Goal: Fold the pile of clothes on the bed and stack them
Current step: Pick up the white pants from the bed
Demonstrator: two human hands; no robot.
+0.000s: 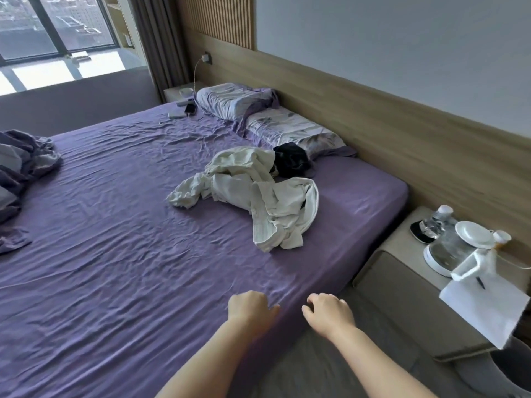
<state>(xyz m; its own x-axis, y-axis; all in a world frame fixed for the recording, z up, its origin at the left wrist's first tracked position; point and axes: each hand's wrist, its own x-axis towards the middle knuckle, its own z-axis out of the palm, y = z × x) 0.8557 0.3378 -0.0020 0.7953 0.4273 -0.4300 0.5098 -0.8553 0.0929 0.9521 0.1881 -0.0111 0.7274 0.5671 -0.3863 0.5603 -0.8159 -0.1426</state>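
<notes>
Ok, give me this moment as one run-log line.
stage: not started | left hand: loosely curled, empty | right hand: same | crumpled white clothes pile: unfolded on purple bedsheet | black garment: by pillow

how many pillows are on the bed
2: one pillow in the far corner by the headboard, a second pillow nearer, its near end partly under a black garment.

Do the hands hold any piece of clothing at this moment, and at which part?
Nothing is held. The left hand and right hand are loosely curled near the bed's edge, apart from the clothes pile.
</notes>
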